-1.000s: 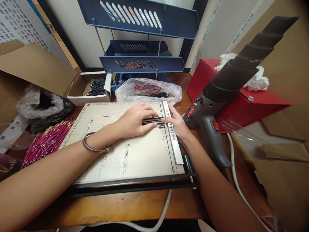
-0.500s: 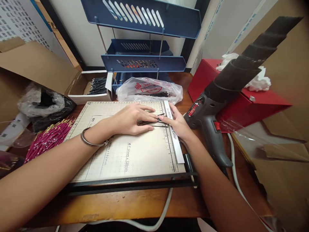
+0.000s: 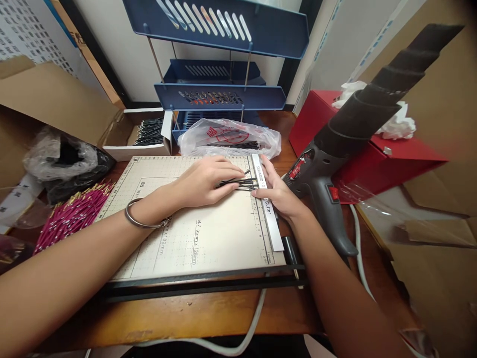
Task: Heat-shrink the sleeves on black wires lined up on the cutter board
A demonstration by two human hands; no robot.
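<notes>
A cream paper cutter (image 3: pixel 223 228) with printed grid lines lies on the desk, a white strip (image 3: pixel 275 233) marked "Cutter" along its right edge. Several thin black strands (image 3: pixel 242 183) lie across the board, pointing at that strip. My left hand (image 3: pixel 206 181) rests flat over their left ends, fingers stretched out and partly covering them. Beside the strip, my right hand (image 3: pixel 278 191) is open: its thumb reaches over onto the board by the strands' tips, while the other fingers extend along the strip's outer side. A metal bangle (image 3: pixel 136 216) circles my left wrist.
Magenta strands with gold tips (image 3: pixel 74 211) are heaped at left. Behind are a white box of black strands (image 3: pixel 136 146), a plastic bag (image 3: pixel 231 136) and a blue rack (image 3: pixel 219 97). A heat gun (image 3: pixel 328 189) stands right, before a red box (image 3: pixel 406 159).
My right thumb has moved down and away from my left fingertips, baring the right ends of the black strands. My left fingers have drawn closer together.
</notes>
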